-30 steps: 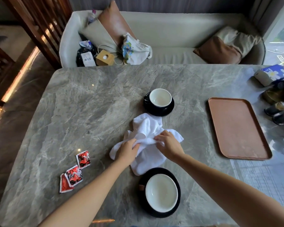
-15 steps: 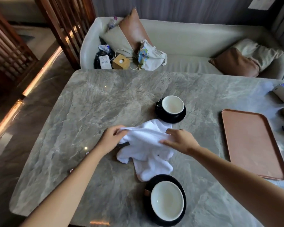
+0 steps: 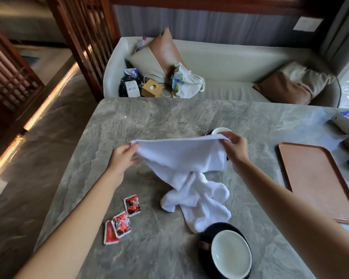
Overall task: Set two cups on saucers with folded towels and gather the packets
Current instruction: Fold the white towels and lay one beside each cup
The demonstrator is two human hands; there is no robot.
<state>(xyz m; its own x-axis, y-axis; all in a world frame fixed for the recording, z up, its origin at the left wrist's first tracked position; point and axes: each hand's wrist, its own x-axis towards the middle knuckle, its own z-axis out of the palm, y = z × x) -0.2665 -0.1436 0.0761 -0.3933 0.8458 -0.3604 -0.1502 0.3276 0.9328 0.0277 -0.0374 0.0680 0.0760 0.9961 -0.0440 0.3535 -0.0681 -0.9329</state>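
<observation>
A white towel [image 3: 179, 156] hangs stretched above the marble table [image 3: 159, 121], held by two corners. My left hand [image 3: 122, 158] pinches its left corner and my right hand [image 3: 234, 147] pinches its right corner. More white towel cloth [image 3: 197, 200] lies crumpled on the table below it. A white cup [image 3: 231, 256] sits on a black saucer [image 3: 207, 234] near the front edge. A second cup [image 3: 220, 130] on a dark saucer peeks out behind the lifted towel. Three red packets [image 3: 122, 218] lie to the front left.
A brown tray [image 3: 318, 182] lies at the right. A tissue pack [image 3: 347, 119] and dark items sit at the far right edge. Behind the table stands a sofa [image 3: 230, 63] with cushions, bags and a small wooden box.
My hands have moved apart and up, lifting one towel off the heap and stretching it out by its corners. The view has tilted up and shifted.
</observation>
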